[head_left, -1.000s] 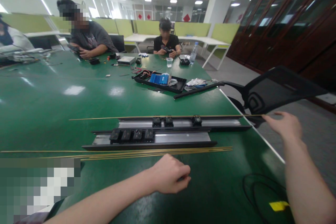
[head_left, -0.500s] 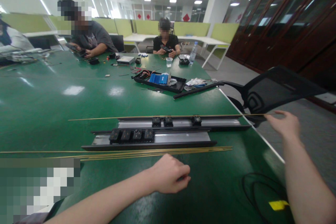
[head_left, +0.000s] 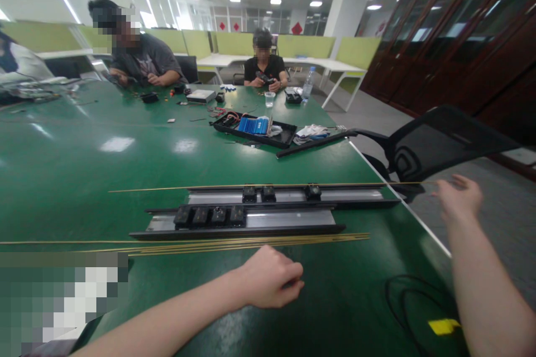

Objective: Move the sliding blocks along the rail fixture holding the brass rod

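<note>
Head cam: R hand (head_left: pixel 459 196) off table's R edge, palm side low, fingers loosely parted at rod's R end; contact w/ rod can't tell. L hand (head_left: pixel 274 277) over table (head_left: pixel 104 170), fingers curled in, loose fist. Far channel (head_left: pixel 288 197): 3 blk blocks (head_left: pixel 250 194); near channel (head_left: pixel 293 218): 4 blk modules (head_left: pixel 201 216) in row. Blk tray (head_left: pixel 288 136) behind: blue ribbed block (head_left: pixel 253 125), wires (head_left: pixel 230 117). Thin rod (head_left: pixel 146 189): straight, brass-clr, runs along far channel's back rim, R end past table edge.

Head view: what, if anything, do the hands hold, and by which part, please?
The right hand is near the right end of the far rod, any grip unclear; the left hand shows nothing held.
</note>
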A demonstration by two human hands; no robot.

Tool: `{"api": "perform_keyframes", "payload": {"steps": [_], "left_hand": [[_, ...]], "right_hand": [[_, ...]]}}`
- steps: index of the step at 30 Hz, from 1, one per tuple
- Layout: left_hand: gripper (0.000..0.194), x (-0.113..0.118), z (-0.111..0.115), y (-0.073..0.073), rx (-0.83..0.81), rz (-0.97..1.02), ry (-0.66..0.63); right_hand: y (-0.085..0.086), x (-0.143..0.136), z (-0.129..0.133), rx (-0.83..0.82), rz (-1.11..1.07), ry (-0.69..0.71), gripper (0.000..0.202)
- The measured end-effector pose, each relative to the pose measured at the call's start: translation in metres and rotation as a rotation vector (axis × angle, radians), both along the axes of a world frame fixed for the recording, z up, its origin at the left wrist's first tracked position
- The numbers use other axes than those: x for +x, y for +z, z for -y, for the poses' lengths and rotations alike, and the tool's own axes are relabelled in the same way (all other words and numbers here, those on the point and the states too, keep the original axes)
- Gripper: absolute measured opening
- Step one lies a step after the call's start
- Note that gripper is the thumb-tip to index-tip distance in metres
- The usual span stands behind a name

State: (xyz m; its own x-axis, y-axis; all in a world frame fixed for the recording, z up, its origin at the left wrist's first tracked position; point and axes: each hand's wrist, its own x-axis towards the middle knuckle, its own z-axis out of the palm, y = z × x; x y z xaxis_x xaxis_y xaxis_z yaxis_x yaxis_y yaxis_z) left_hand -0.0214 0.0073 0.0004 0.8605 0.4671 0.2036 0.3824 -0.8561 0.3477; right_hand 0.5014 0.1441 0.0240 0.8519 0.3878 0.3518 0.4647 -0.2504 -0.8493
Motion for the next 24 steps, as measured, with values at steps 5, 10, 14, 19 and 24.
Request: {"api": "perform_keyframes", "payload": {"steps": [5, 10, 14, 19, 24], "left_hand": [[0.02, 0.0, 0.001, 0.002, 0.009, 0.001, -0.004], [0.02, -0.001, 0.001, 0.001, 0.011, 0.017, -0.008], [0.02, 0.0, 0.0, 0.0, 0.01, 0.021, -0.005], [0.02, 0.0, 0.0, -0.001, 0.009, 0.024, -0.009], [0.02, 0.0, 0.0, 0.0, 0.016, 0.016, -0.008]], "right_hand": [[0.008, -0.004, -0.003, 0.184, -0.364, 0.028, 0.049], [0.018, -0.004, -0.002, 0.274, -0.567, 0.039, 0.063], [0.019, -0.005, -0.001, 0.297, -0.643, 0.049, 0.075], [0.017, -0.006, -0.001, 0.299, -0.672, 0.034, 0.099], [0.017, -0.006, 0.0, 0.297, -0.675, 0.01, 0.101]]}}
